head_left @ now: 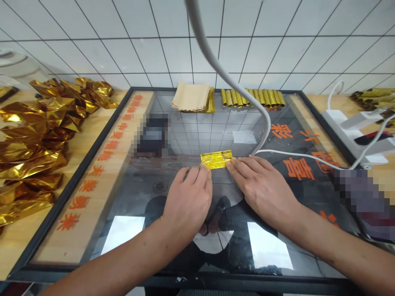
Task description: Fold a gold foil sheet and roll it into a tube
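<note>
A small piece of gold foil paper [216, 159], creased and folded into a narrow strip, lies on the dark glass tabletop [182, 144]. My left hand [189, 193] has its fingers curled and pressed together at the strip's near left corner. At the opposite end, the fingers of my right hand [262, 181] are bunched over its right corner. My palms hide the thumbs, and part of the strip's near edge is covered by the fingertips.
Behind, against the tiled wall, sit a stack of tan-backed foil sheets [190, 97] and a row of gold paper rolls [253, 98]. Folded gold foil pieces [40, 123] pile up at left. A grey tube [228, 74] arches overhead; a white power strip [348, 131] stands right.
</note>
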